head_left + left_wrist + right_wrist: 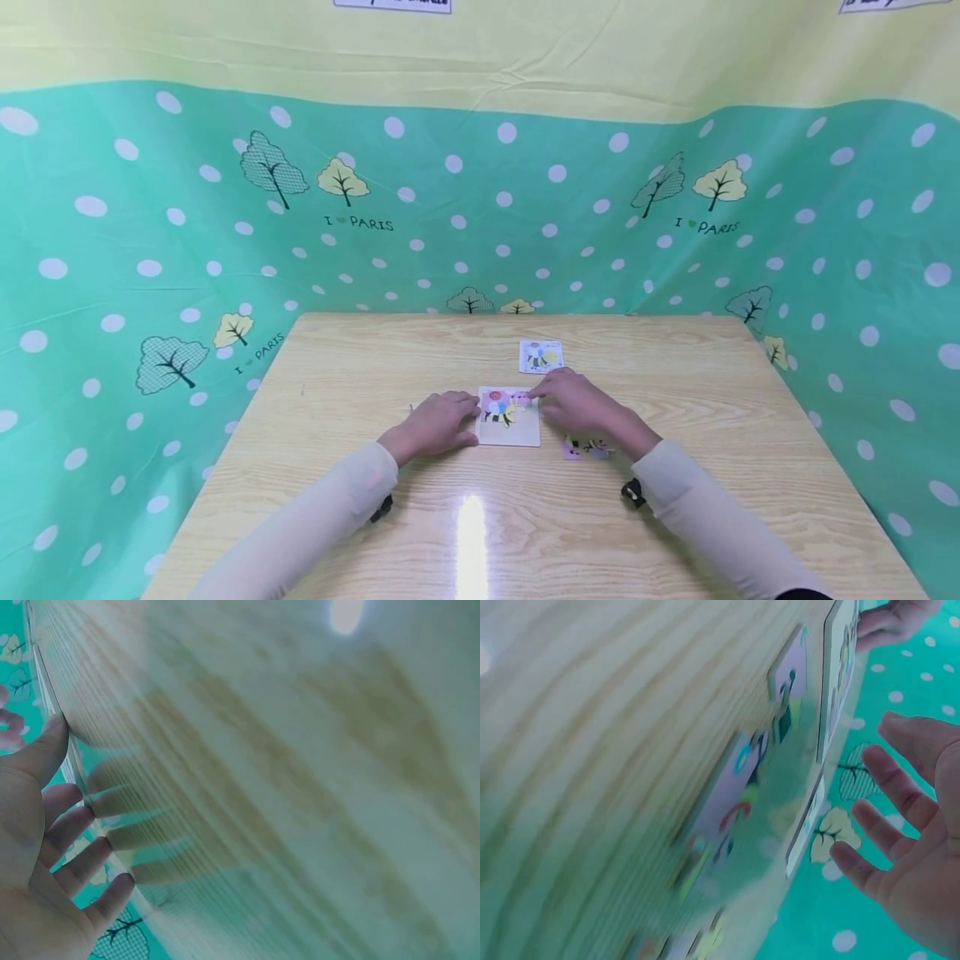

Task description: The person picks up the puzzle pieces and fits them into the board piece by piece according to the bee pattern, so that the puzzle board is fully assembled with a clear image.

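A square white board (517, 432) with colourful puzzle pieces (501, 407) over its upper part lies mid-table. At its left edge my left hand (438, 425) rests with fingers extended. My right hand (576, 402) reaches over its upper right, the index fingertip at a pink piece there; whether it presses is unclear. Loose pieces (585, 448) lie just below the right hand, and the right wrist view shows several pieces (724, 795) on the table. Fingers of the right hand (911, 825) look spread and nearly straight. In the left wrist view the left hand (60, 847) touches down with its fingertips.
Behind the board lies a smaller picture card (540, 357). The wooden table (360, 358) reflects a bright light near its front. A green and yellow patterned cloth (420, 183) hangs behind and at both sides.
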Demonstrator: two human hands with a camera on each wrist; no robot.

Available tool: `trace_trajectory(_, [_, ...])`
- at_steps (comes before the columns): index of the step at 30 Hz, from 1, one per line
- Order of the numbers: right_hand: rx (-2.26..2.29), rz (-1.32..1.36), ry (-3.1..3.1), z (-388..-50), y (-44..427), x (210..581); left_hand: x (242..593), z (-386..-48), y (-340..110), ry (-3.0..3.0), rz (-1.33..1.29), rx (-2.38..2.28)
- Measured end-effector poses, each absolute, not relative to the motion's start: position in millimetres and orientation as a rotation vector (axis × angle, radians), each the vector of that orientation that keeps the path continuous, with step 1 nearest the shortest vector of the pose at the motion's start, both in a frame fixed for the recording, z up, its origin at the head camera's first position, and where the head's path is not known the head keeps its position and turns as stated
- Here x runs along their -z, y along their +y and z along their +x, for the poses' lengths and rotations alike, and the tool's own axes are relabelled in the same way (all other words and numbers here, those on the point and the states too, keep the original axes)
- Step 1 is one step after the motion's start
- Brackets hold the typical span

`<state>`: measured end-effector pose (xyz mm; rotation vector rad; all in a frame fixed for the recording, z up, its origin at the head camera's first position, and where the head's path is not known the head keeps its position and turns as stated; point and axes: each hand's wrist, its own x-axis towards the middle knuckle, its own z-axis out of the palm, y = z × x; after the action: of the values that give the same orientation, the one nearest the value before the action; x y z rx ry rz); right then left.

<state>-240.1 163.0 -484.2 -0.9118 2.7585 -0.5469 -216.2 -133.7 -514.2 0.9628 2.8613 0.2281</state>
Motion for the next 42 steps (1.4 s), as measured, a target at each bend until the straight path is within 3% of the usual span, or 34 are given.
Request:
trace_trajectory(8, [0.555, -0.963, 2.789, -240.8, 192.7, 481.9, 512.7, -215.9, -134.3, 2.863, 0.959, -0.229])
trace_trajectory(20, [0.597, -0.830, 2.827, -231.6, 239.7, 487.1, 513.8, -217.1, -134.3, 2.858, 0.965, -0.239])
trace_trajectory(42, [0.480, -0.882, 2.855, -219.6, 287.7, 500.0, 514.7, -217.3, -134.6, 2.855, 0.969, -0.224])
